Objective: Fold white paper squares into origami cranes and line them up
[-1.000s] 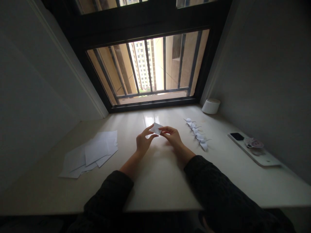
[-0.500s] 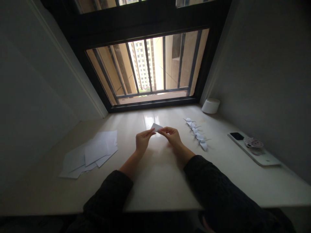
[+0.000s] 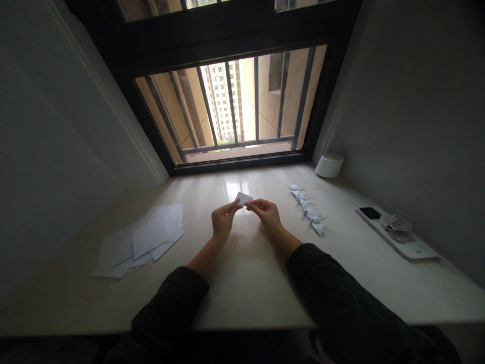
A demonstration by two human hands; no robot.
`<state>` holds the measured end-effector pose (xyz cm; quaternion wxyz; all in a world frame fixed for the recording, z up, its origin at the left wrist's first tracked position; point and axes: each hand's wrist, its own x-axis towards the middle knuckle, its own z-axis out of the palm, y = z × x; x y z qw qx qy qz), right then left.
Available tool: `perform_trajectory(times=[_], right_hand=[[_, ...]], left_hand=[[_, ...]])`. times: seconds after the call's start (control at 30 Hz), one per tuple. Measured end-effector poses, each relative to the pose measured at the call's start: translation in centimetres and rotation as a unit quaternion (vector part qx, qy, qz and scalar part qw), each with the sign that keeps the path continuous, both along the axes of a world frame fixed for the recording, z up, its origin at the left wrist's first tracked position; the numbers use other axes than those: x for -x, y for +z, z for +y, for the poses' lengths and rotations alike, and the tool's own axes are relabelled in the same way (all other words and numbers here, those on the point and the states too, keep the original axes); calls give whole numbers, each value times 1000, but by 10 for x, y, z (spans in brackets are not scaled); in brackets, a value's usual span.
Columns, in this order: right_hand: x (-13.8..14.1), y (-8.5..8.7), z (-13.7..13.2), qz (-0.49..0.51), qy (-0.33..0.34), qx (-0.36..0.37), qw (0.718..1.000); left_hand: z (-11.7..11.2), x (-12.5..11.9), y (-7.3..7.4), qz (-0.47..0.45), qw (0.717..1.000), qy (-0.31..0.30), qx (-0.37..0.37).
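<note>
A small folded white paper (image 3: 243,197) is pinched between both hands just above the pale table (image 3: 246,283), in the middle of the view. My left hand (image 3: 223,221) grips its left edge with thumb and fingers closed. My right hand (image 3: 267,213) pinches its right side, fingers curled. Both forearms wear dark sleeves.
A loose pile of white paper sheets (image 3: 141,240) lies at the left. A row of several small folded paper figures (image 3: 307,210) runs to the right of my hands. A white round container (image 3: 329,165) stands at the back right, and a phone (image 3: 396,232) with a sticker lies by the right wall. A barred window (image 3: 235,106) is ahead.
The folded paper has been flattened and narrowed between my fingers; my left fingers closed onto it. Both hands stay in nearly the same place.
</note>
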<state>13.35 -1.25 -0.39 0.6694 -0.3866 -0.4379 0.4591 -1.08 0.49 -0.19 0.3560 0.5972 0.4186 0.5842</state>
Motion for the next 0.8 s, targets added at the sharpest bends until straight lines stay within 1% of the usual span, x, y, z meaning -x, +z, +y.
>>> perform_trajectory(times=[0.1, 0.17, 0.3, 0.43, 0.6, 0.7, 0.8], right_hand=[[1, 3, -2, 34, 8, 14, 999], [2, 6, -3, 40, 9, 20, 999], [3, 8, -5, 38, 7, 28, 999], [2, 6, -4, 42, 4, 29, 999], [1, 6, -4, 33, 13, 37, 999], [2, 8, -6, 16, -1, 53, 998], [3, 10, -7, 19, -11, 65, 998]], left_hand=[[0, -2, 1, -17, 1000, -7, 9], [0, -3, 1, -33, 999, -11, 14], [-1, -6, 1, -68, 997, -12, 31], [-2, -8, 0, -95, 994, -16, 48], [-1, -9, -1, -109, 992, -16, 58], [-1, -10, -2, -116, 992, -7, 58], [-1, -11, -3, -117, 992, -4, 55]])
